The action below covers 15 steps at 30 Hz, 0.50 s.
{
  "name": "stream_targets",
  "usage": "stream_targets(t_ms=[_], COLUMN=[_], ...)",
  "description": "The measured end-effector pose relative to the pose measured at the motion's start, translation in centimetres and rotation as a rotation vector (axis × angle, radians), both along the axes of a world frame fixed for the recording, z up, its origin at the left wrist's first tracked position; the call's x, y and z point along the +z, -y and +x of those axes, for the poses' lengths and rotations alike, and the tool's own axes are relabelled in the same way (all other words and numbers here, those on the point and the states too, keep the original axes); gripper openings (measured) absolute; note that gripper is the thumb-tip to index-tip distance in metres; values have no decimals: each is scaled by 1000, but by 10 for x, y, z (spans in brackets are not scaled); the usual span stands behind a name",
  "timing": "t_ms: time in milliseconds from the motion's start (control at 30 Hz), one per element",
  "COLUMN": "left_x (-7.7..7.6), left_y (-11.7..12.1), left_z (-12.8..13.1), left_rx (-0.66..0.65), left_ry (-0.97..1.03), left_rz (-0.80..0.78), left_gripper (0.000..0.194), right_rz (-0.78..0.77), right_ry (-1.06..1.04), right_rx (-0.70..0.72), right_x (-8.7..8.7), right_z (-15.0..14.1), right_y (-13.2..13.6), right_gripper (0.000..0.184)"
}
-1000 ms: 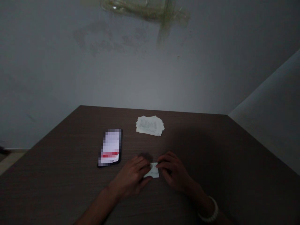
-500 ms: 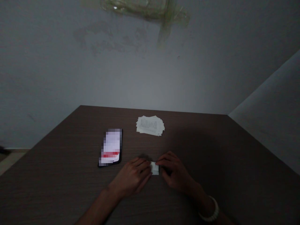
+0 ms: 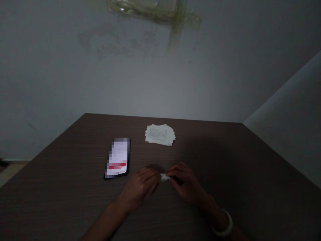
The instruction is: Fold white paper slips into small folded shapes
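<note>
Two bare hands meet over a dark wood-grain bench (image 3: 75,160), seen from above in dim light. Between them, low and just right of centre, is a small white slip (image 3: 165,177) of paper, at or just above the bench top. The part that shows is a narrow strip, its long axis running side to side, from one hand to the other; it looks folded, though how many layers there are is too dark to tell.

The left hand (image 3: 140,183) has its grip closed on the slip's left end, so the paper lies directly to the right of those fingertips. The right hand (image 3: 187,183) has its grip pinched on the right end, the paper lying to its left. Neither hand is nearer: both touch, one at each end, and only the middle of the slip shows. The left thumb is hidden.

A pale bracelet (image 3: 227,227) circles the right wrist. Beyond the left hand, apart from it, lies a phone (image 3: 117,157) with a lit, blurred screen. Straight beyond the slip, well apart, is a loose stack (image 3: 160,135) of printed papers with uneven edges. A grey wall (image 3: 160,90) rises behind.
</note>
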<state>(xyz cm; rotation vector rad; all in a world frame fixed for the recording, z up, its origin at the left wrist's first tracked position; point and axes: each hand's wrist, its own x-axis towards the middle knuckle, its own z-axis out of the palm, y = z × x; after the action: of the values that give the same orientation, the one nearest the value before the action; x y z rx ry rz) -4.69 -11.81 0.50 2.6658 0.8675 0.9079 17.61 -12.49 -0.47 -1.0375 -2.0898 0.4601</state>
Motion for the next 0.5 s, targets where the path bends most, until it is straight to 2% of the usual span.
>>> stream_targets(t_ms=[100, 200, 367, 500], left_x=[2, 8, 17, 18], left_y=[1, 3, 8, 10], left_z=[3, 8, 17, 19], left_rx=[45, 147, 219, 240], left_ry=[182, 339, 429, 455], left_rz=[-144, -334, -530, -637], left_gripper=[18, 13, 13, 13], right_rz=[27, -19, -241, -326], right_ry=[-67, -141, -296, -441], right_rx=[-16, -55, -135, -111], right_x=[1, 2, 1, 2], right_z=[0, -1, -2, -3], right_y=[0, 1, 2, 1], right_gripper=[24, 31, 17, 19])
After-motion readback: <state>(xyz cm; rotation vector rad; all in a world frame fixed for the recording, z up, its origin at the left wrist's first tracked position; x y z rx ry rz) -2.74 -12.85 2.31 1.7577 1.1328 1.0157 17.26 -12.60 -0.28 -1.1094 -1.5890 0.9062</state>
